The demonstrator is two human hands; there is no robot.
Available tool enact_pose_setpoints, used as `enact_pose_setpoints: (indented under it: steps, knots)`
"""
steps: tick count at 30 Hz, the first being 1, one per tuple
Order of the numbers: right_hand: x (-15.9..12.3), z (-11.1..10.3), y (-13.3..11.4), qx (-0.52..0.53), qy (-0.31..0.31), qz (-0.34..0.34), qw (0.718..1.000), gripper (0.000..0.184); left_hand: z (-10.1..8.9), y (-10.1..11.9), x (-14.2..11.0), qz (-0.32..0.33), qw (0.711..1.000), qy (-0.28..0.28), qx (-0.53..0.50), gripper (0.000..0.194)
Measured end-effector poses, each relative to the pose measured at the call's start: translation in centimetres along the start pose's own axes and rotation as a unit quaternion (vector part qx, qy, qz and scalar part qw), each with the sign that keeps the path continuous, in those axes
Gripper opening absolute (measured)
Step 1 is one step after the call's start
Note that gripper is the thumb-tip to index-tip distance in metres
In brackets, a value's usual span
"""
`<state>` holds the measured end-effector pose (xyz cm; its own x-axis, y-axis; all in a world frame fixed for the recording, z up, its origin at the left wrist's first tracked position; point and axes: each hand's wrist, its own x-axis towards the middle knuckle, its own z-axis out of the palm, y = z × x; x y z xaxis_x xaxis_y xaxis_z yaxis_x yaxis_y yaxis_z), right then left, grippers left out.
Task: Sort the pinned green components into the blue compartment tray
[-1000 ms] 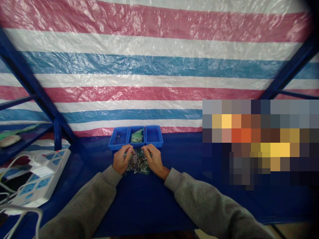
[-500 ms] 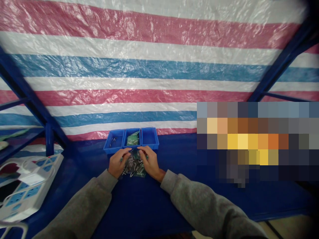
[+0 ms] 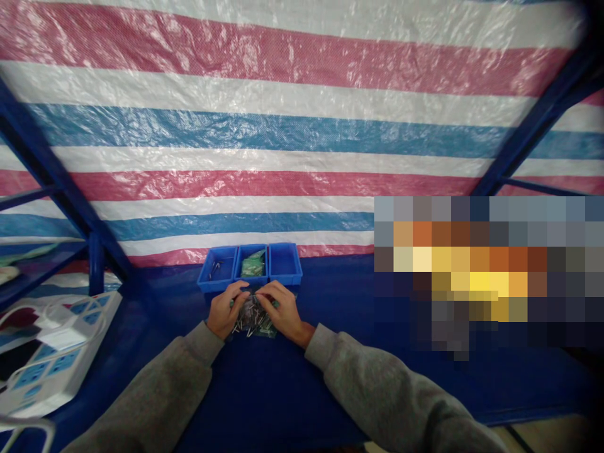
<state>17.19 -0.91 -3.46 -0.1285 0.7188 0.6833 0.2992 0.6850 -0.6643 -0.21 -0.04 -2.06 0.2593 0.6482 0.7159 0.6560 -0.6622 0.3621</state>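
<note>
Table (image 3: 264, 402), blue, one, its near edge running in at lower right; bare blue surface between the two grey sleeves (image 3: 170, 377) and rightward of the bins toward a pixelated patch, giving sideways room; far side bounded by a striped plastic sheet (image 3: 283, 132) in red, white and blue, left side by a blue frame post (image 3: 97, 264) and a white power strip (image 3: 66, 371) with blue sockets; pile of small metal pieces (image 3: 251, 324), one, lying with thin plastic bags (image 3: 268, 331) on the table between the hands, just in front of the bins; left bin (image 3: 210, 287), blue, holding a few metal pieces; middle bin (image 3: 252, 280), blue, holding green packets (image 3: 253, 264); right bin (image 3: 285, 278), blue, alongside; any lettering on strip or packets too small to read; left hand (image 3: 227, 311), at the pile's left, grip with thumb and forefinger curved toward each other, whether pinching anything cannot be told; right hand (image 3: 285, 313), over the pile's right, grip with thumb and forefinger tips near together, what lies between them too small to tell; against half a second ago, right fingertips lower and nearer the left hand, bins and their contents unaltered
</note>
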Motion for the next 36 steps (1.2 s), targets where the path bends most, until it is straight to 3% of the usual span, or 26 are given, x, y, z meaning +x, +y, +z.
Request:
enact_pose_setpoints:
  steps: [9,26,36]
  knots:
    - [0.02,0.03,0.26,0.004,0.057,0.056,0.997,0.019,-0.06,0.05,0.2,0.023,1.0,-0.001,-0.009,0.018]
    - [0.04,-0.06,0.05,0.009,0.033,0.037,0.999,0.018,-0.44,0.47,0.37,0.011,1.0,-0.011,-0.011,0.017]
    - [0.12,0.0,0.23,0.006,0.031,0.031,0.999,0.02,-0.38,0.34,0.28,0.056,0.998,0.012,-0.031,0.013]
